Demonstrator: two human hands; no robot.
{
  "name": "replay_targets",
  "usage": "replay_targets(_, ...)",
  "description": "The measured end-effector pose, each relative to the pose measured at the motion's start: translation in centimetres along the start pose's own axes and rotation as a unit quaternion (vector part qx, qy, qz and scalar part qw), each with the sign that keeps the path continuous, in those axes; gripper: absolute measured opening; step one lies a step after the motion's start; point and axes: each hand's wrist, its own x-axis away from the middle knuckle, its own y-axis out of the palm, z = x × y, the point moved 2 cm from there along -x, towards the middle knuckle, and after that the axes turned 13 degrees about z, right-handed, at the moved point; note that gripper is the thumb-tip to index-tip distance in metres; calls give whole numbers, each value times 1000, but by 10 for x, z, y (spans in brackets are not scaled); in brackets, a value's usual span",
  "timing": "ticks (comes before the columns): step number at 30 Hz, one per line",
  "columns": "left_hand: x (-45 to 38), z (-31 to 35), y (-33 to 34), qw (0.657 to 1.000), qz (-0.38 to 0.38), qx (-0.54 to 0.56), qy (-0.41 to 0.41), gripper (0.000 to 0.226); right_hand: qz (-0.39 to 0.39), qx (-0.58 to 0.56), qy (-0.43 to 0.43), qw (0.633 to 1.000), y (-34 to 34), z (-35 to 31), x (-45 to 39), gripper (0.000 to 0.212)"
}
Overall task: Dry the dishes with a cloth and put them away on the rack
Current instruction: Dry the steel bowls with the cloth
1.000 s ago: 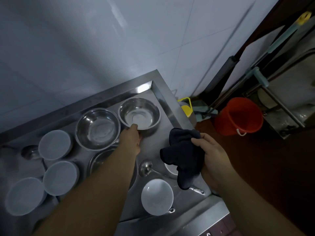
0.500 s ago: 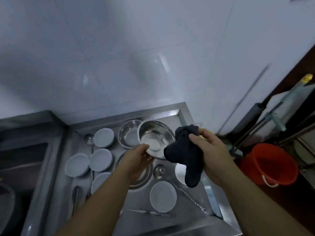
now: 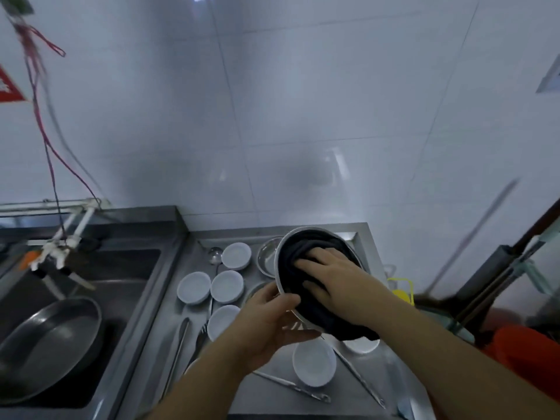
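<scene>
The left hand (image 3: pixel 272 316) grips the rim of a steel bowl (image 3: pixel 281 262) held above the bench (image 3: pixel 145 353); the right hand (image 3: pixel 330 274), fingers spread flat, presses the cloth (image 3: pixel 291 268) inside. Likely early: 7 white dishes (image 3: pixel 226 286), another bowl and utensils lie undried; no rack visible.

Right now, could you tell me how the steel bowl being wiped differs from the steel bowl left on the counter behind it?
The held steel bowl is lifted and tilted toward the camera; the counter steel bowl sits flat on the drainboard. The held one is gripped by the left hand and filled by the dark cloth under the right hand; the other is untouched, with nothing seen in its visible part. Both are shiny metal.
</scene>
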Motion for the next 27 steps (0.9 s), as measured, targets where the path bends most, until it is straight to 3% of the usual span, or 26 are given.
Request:
replay_targets(8, -2, 45, -12, 994, 32, 32, 98, 45, 59, 57, 151, 985, 13, -27, -50, 47)
replay_targets(13, -2, 72, -37, 988, 37, 10, 151, 43, 6, 54, 240, 969, 18, -62, -88, 25)
replay_targets(15, -3, 79, -53, 985, 38, -1, 170, 55, -14, 24, 257, 966, 18, -76, -97, 13)
replay_targets(17, -5, 85, -71, 984, 30, -20, 173, 82, -9, -27, 277, 960, 21, -90, -99, 15)
replay_targets(19, -8, 89, -86, 983, 24, -49, 177, 94, -11, -77, 287, 955, 29, -103, -96, 21)
replay_targets(21, -11, 90, -99, 980, 31, -76, 179, 87, -22, -112, 290, 950, 38, -115, -92, 26)
replay_targets(25, -13, 85, -112, 980, 15, -110, 165, 48, -36, -219, 273, 936, 50, -130, -86, 21)
replay_targets(27, -14, 86, -115, 981, 8, -131, 146, 37, -15, -194, 241, 951, 59, -133, -81, 21)
